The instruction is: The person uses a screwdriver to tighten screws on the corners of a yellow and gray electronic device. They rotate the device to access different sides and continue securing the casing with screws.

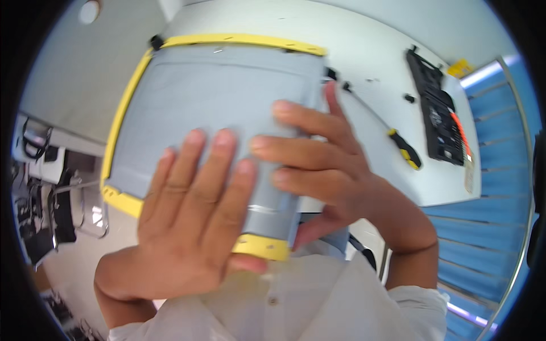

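Note:
A grey rectangular panel with a yellow strip along its edges lies in front of me, its near end close to my shirt. My left hand lies flat on its near part, fingers stretched out and slightly apart. Over the right edge reaches my right hand. Three of its fingertips touch or hover just over the grey surface; I cannot tell which. Its little finger points away beyond the edge, and the thumb is down by the near right side. Slight motion blur softens the panel and both hands.
Right of the panel, a screwdriver with a black and yellow handle lies on the white table. An opened black tool case stands farther right, with a small black part nearby. Metal railing runs beside the table; chairs are at left.

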A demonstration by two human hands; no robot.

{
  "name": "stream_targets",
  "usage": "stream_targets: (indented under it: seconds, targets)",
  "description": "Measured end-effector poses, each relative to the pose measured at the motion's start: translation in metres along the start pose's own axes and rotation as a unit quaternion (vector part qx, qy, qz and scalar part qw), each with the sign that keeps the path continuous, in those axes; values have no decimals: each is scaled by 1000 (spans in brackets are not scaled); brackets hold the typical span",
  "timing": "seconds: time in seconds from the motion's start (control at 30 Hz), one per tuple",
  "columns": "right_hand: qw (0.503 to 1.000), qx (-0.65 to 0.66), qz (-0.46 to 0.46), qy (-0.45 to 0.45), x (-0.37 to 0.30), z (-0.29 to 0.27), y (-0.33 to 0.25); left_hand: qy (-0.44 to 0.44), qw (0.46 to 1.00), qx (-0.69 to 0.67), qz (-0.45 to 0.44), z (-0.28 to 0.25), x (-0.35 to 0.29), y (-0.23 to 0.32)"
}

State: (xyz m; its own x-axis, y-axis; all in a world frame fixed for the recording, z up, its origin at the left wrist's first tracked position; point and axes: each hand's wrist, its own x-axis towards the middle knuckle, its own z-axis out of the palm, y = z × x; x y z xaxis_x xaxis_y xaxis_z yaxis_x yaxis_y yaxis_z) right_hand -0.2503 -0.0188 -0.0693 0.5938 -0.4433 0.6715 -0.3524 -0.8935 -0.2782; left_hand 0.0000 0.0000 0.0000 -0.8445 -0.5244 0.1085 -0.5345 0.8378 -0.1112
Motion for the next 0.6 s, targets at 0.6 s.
stream_targets:
  seconds: [0.6]
  targets:
    - [766,-353,536,30,-187,-92,-17,92,995,-22,-23,10,-1,10]
